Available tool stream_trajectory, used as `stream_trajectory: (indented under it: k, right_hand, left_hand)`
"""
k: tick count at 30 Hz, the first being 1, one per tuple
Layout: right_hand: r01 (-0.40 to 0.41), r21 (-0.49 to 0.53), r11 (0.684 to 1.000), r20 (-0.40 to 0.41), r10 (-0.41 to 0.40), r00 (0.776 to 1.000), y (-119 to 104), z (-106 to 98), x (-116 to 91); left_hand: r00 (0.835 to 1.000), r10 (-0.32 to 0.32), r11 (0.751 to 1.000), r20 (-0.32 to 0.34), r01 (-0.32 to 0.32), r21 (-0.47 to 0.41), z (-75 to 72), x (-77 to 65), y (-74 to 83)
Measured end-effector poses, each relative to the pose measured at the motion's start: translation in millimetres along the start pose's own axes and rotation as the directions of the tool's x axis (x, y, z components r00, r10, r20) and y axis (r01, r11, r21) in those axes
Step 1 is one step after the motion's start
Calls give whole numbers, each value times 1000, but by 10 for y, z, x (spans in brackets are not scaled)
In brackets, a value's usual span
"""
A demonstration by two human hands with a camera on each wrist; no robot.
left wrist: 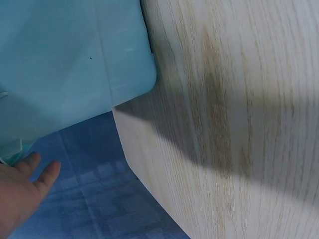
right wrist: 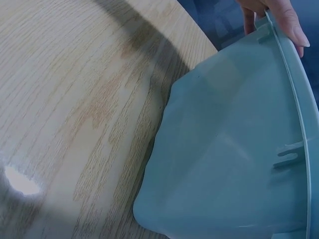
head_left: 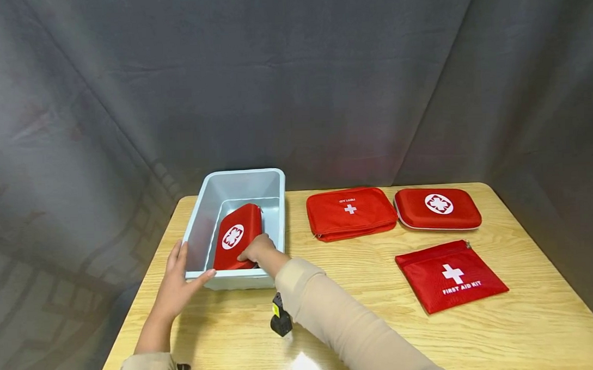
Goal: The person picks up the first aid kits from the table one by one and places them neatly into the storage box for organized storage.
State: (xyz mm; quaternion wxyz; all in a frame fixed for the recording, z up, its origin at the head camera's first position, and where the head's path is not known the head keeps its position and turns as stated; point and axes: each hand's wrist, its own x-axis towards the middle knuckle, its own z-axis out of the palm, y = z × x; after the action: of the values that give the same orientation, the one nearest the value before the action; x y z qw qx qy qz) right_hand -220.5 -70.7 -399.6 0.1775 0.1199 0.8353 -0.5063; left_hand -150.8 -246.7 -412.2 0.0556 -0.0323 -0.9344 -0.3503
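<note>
A grey-blue plastic bin (head_left: 238, 282) stands at the table's left side. In it lies a red hard-shell first aid case (head_left: 249, 225) with a white round emblem, sitting at a slant. My right hand (head_left: 260, 250) reaches over the bin's right wall and grips the case's near right edge; some fingers are hidden behind the case. My left hand (head_left: 174, 284) rests against the bin's near left corner, thumb on the front rim, fingers spread along the left side. In the left wrist view, part of the left hand (left wrist: 22, 191) shows beside the bin (left wrist: 75, 64).
To the right lie a red fabric first aid pouch (head_left: 351, 221), another red hard case (head_left: 454, 212) and a flat red zip pouch (head_left: 452, 277). A dark wrist-worn device (head_left: 281, 316) hangs under the right forearm. A grey curtain (head_left: 293, 87) rises behind the wooden table (head_left: 359, 291).
</note>
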Motion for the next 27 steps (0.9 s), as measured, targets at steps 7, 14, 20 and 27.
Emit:
stream_trajectory:
  k: [7,14,20,27]
  right_hand:
    - [1,-98,995,36,2,999,-3,19,12]
    - [-4,-71,997,49,8,999,1,-3,76]
    - [-12,-29,1000,65,14,998,5,11,105]
    - [-16,-63,998,64,20,998,7,46,78]
  left_hand:
    - [1000,-12,1000,2,12,1,-4,-13,1]
    - [1000,-4,1000,2,4,-7,4,12,0]
    - [1000,7,1000,-5,-7,-8,3,27,-1]
    - [1000,3,1000,-5,-3,-10,3,-1,0]
